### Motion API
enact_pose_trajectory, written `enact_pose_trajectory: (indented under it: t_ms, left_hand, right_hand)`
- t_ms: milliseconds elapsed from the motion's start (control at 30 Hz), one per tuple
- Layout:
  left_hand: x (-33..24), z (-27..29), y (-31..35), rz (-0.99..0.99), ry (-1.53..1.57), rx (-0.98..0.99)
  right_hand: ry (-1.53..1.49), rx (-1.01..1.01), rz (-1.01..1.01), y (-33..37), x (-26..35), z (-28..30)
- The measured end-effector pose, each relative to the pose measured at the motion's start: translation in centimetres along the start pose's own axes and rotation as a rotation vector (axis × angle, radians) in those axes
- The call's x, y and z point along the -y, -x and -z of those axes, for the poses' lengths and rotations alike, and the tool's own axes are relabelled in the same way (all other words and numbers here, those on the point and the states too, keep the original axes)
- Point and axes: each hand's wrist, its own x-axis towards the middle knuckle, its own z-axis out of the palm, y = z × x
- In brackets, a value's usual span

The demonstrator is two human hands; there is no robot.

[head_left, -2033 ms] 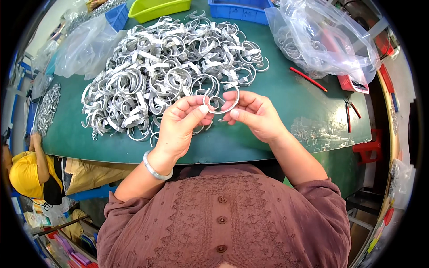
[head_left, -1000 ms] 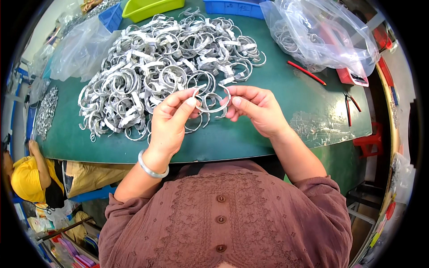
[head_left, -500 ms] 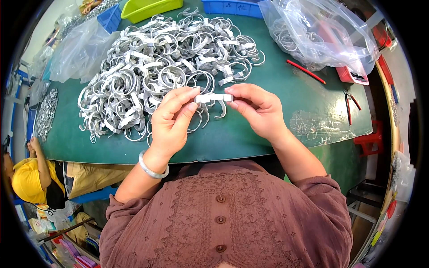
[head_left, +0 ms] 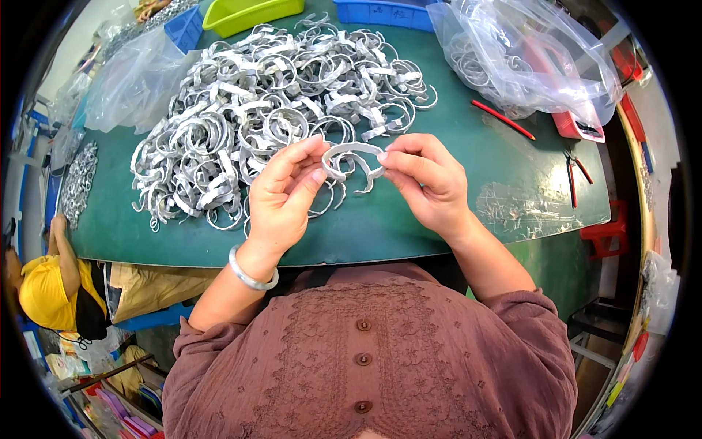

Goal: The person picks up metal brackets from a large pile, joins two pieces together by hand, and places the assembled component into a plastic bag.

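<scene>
Between my two hands is a silver-grey open cuff bracelet (head_left: 352, 148), its curve showing and its gap toward me. My left hand (head_left: 287, 192) pinches its left side between thumb and fingers; a pale bangle (head_left: 251, 271) circles that wrist. At the bracelet's right side, my right hand (head_left: 430, 181) grips with thumb and fingertips. Just beyond my hands spreads a large heap of similar metal cuff bracelets (head_left: 212, 139) on the green table (head_left: 365, 238). A few loose cuffs lie under and behind the held one, partly hidden by my left hand.
A clear plastic bag (head_left: 530, 51) with more bracelets lies at the far right, near a red pencil (head_left: 503, 119) and red-handled pliers (head_left: 572, 179). Another clear bag (head_left: 131, 80) is at the far left. Yellow-green (head_left: 248, 16) and blue bins (head_left: 384, 13) stand behind. A person in yellow (head_left: 51, 293) is at left.
The bracelet has been turned between my fingers, from an edge-on strip to an open curve. Both hands stay at nearly the same place.
</scene>
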Motion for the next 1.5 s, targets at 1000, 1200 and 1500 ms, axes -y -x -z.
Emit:
enact_pose_trajectory:
  t_ms: [1000,1200,1500]
  left_hand:
    - [-0.9,-0.6,0.6,-0.282,-0.058,0.038]
    - [-1.4,-0.9,0.4,-0.27,-0.06,0.053]
    - [-1.2,0.1,0.0,-0.015,0.0,-0.045]
  right_hand:
    - [0.392,0.046,0.481,0.2,-0.5,0.4]
    - [0.404,0.098,0.508,-0.3,-0.2,1.4]
    - [0.467,-0.126,0.321,-4.5,-0.6,7.6]
